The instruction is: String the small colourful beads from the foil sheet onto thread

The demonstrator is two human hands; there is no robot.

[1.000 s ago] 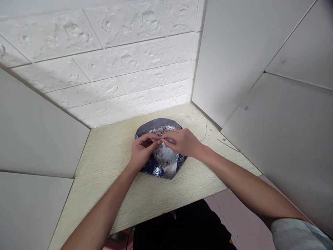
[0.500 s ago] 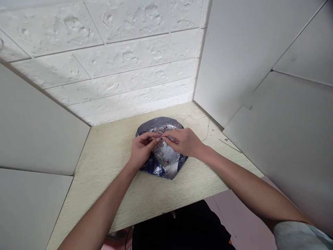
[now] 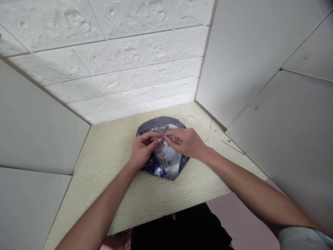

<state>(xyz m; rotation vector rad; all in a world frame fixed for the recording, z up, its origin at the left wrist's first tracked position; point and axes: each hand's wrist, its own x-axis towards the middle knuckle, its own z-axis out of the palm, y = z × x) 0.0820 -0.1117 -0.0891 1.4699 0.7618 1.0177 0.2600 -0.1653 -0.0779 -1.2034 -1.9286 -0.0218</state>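
A shiny dark-blue and silver foil-like bowl or pouch [image 3: 159, 170] rests on the table. Inside it lie many small red, pink and clear beads [image 3: 166, 154]. Above the beads, my left hand [image 3: 143, 147] pinches with thumb and forefinger at its left side. My right hand [image 3: 186, 141] meets it from the right, its thumb and forefinger pressed together too. The fingertips of both hands nearly touch. Whatever sits between them is too small to make out.
A pale wood-grain table [image 3: 104, 166] fills the corner below a white brick-patterned wall [image 3: 111, 83]. White panels [image 3: 247, 69] stand on both sides. Thin thread [image 3: 210, 130] and a thin grey stick-like piece [image 3: 232, 147] lie to the right.
The view has shifted slightly. Both hands keep their pinch over the beads, with barely any movement of the fingers.
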